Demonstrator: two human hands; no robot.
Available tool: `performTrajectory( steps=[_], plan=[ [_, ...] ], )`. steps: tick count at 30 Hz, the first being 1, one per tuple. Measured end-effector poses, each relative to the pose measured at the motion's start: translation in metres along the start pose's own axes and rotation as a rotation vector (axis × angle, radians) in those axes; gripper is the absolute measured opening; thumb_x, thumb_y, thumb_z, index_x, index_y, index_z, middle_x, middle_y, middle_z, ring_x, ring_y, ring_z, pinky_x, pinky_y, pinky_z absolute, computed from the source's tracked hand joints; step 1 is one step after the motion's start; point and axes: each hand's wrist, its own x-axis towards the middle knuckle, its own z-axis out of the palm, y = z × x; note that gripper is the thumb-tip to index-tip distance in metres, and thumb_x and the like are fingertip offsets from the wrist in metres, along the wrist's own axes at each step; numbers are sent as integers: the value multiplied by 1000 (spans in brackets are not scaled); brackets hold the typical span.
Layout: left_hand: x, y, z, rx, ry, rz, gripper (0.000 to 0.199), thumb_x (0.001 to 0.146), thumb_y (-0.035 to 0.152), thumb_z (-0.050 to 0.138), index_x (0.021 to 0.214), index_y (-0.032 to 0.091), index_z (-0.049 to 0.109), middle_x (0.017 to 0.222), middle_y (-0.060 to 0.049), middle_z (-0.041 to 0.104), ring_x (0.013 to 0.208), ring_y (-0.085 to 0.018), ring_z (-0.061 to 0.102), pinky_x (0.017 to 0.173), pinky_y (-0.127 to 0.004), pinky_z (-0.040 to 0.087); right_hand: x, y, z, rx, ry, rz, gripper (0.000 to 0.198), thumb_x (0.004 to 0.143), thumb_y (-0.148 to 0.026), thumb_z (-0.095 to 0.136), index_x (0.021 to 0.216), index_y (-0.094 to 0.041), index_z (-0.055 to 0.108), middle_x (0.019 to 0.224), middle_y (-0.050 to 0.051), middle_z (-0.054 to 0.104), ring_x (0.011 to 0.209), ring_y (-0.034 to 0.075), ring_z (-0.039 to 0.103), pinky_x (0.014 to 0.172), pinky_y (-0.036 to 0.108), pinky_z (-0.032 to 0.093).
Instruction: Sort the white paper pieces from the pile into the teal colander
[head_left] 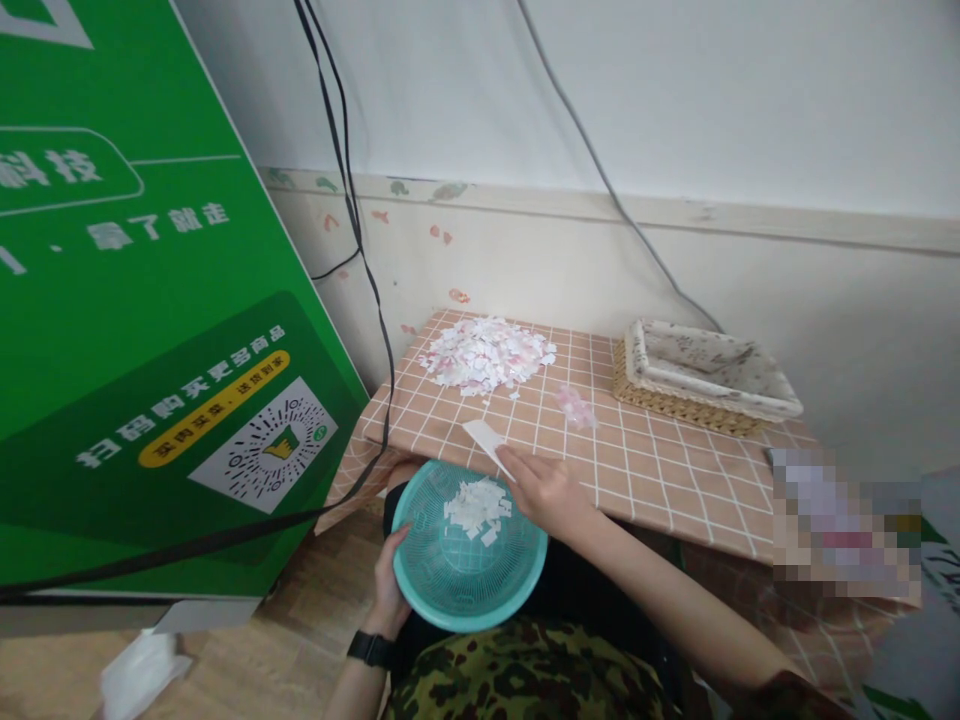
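Observation:
A teal plastic colander rests on my lap, with a small heap of white paper scraps inside. My left hand grips its left rim, thumb over the edge. Above the colander's right side, my right hand is closed on a white paper strip that points up and left over the table edge. Beyond it on the table lies a large pile of torn white and pinkish paper pieces. A smaller pink paper patch sits to the right of that pile.
A checked brown cloth covers the table. At its back right stands a lined wicker basket. A green cabinet rises on the left, and a black cable hangs across it. A white plastic bag lies on the floor.

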Motion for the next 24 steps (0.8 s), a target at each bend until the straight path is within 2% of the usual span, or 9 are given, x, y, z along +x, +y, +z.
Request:
performTrajectory(
  steps=[2,5,8,11,15,20,24],
  plan=[
    [2,-1,-2,-3,-2,2,20,66,25,68,80,11,71,77,-8,73,68,-21,66,71,-33,51,1,-4,5,-55,0,-42,43,85,-13,44,128,-15,47,117,11,62,104,22,59,82,35,52],
    [4,-1,-5,-11,3,6,21,65,26,69,80,11,70,75,-7,73,67,-21,66,70,-32,51,-1,6,3,-142,41,31,41,83,-11,46,124,-13,51,114,12,63,96,20,63,77,32,52],
    [8,-2,-9,-24,13,1,20,65,25,68,81,12,70,74,-6,72,66,-20,66,70,-32,51,-11,29,-8,-237,82,152,36,83,-13,47,118,-15,56,107,10,67,84,19,66,70,28,51],
    [8,-3,-8,-32,27,-14,19,65,25,68,80,12,70,73,-5,72,66,-20,66,70,-33,51,-18,49,-21,-336,136,343,31,86,-20,47,113,-18,61,93,8,70,70,19,66,59,27,46],
    [6,-2,-3,-20,2,-16,21,66,25,67,82,12,70,77,-7,73,69,-22,66,72,-36,51,-8,57,-32,-278,224,515,31,90,-32,43,107,-19,65,79,8,71,60,18,64,54,25,39],
    [4,-2,-2,-16,-1,7,21,65,25,67,81,12,70,78,-7,73,71,-23,67,75,-36,50,26,56,-31,-124,184,502,35,91,-38,40,101,-19,67,78,7,70,63,19,62,56,26,37],
    [6,-1,-6,-22,13,-9,22,65,25,67,82,12,70,76,-7,73,68,-22,66,73,-34,50,34,58,-29,-53,154,479,34,90,-37,40,95,-20,69,72,6,68,64,18,61,57,26,37]
  ],
)
